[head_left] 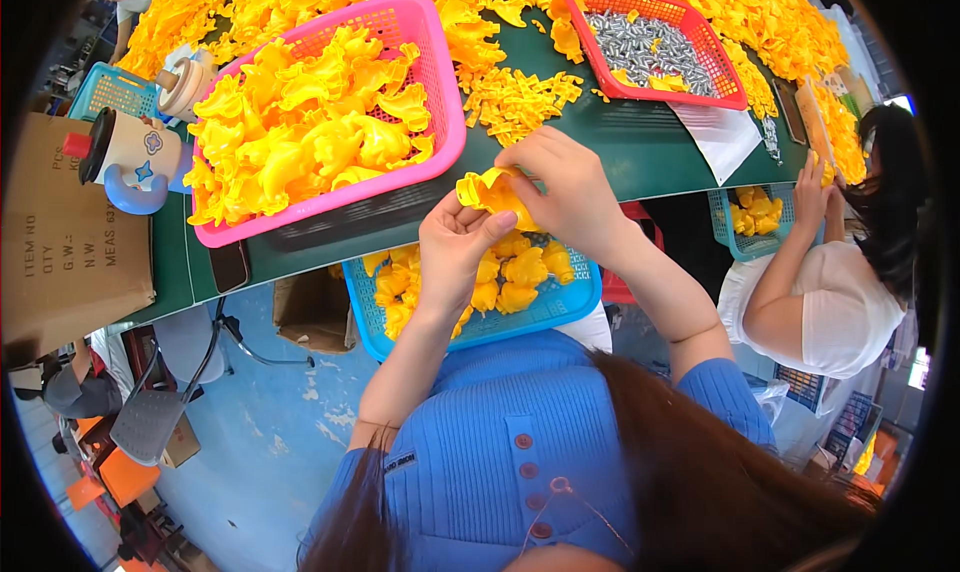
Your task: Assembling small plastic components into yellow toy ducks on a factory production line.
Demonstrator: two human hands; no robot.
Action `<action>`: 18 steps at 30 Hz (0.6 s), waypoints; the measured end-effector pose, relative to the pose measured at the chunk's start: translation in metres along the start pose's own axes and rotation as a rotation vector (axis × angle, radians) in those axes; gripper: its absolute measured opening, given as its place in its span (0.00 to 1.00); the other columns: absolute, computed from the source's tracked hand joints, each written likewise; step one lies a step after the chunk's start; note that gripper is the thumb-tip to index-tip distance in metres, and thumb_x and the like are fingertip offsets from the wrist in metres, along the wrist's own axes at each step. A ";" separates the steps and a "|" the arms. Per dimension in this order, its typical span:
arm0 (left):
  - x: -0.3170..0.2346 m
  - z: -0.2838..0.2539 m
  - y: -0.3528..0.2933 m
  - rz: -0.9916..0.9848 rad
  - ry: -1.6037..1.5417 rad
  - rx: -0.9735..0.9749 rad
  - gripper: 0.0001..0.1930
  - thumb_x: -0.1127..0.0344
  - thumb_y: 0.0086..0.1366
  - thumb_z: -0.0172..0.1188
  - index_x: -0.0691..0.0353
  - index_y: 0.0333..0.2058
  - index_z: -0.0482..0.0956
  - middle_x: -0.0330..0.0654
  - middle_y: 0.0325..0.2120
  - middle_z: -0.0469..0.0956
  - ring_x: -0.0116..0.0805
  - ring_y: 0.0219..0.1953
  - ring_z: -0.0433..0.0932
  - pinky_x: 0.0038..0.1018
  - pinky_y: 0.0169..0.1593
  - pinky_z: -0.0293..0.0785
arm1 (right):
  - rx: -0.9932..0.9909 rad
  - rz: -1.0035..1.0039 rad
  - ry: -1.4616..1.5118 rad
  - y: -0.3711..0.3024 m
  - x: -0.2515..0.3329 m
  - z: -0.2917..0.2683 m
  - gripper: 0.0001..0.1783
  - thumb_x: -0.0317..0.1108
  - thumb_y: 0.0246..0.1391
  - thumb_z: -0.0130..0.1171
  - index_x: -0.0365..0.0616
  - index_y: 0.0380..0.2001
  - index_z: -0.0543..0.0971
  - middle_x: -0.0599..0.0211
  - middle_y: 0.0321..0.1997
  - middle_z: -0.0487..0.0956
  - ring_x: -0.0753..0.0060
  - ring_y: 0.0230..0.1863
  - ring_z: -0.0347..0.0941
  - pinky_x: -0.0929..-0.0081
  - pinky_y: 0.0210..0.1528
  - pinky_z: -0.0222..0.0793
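Head view: clasping a hollow yellow plastic shell with both hands at once, in front of the body, by the near edge of the green worktop and above a blue basket of similar yellow pieces. With the left hand, gripping the lower left side, thumb laid along the near face; with the right hand, curling fingers over the right side from above, tips partly hidden. For good handling, probably best to steady with the left, turn or press only with the right, and spare the thin rim any hard squeeze. Posed with the left forearm steep and leaning inward, the right forearm slanting up from a bent, wide-set elbow, wrist dipped, knuckles uppermost.
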State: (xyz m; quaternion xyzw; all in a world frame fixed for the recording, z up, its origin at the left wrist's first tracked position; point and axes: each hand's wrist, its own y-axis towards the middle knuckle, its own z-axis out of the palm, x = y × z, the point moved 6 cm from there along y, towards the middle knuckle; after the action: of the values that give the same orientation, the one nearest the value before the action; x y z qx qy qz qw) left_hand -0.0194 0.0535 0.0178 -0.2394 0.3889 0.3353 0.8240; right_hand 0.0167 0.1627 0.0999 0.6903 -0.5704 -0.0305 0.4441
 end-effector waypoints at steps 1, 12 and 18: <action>-0.002 0.001 0.000 0.025 0.052 -0.010 0.21 0.76 0.52 0.63 0.70 0.45 0.69 0.44 0.40 0.75 0.27 0.41 0.75 0.22 0.47 0.71 | 0.010 0.030 -0.015 0.000 -0.001 0.000 0.10 0.17 0.33 0.58 0.40 0.24 0.74 0.63 0.20 0.72 0.62 0.26 0.70 0.72 0.26 0.67; -0.007 0.000 -0.001 0.075 0.106 -0.017 0.22 0.78 0.52 0.63 0.71 0.45 0.67 0.45 0.40 0.75 0.29 0.43 0.75 0.23 0.48 0.71 | 0.023 0.137 -0.041 -0.005 -0.004 0.005 0.10 0.18 0.33 0.58 0.40 0.24 0.75 0.63 0.22 0.73 0.62 0.26 0.71 0.71 0.26 0.66; -0.010 0.008 -0.004 0.133 0.100 -0.009 0.24 0.80 0.50 0.63 0.68 0.45 0.65 0.46 0.41 0.74 0.29 0.43 0.75 0.23 0.48 0.72 | -0.021 0.064 -0.005 -0.003 0.001 0.000 0.12 0.16 0.31 0.57 0.40 0.25 0.75 0.63 0.25 0.75 0.62 0.28 0.72 0.71 0.29 0.68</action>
State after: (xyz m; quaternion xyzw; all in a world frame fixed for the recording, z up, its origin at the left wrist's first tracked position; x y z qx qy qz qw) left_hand -0.0176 0.0526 0.0305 -0.2330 0.4432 0.3786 0.7785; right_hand 0.0196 0.1617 0.0982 0.6669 -0.5929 -0.0238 0.4507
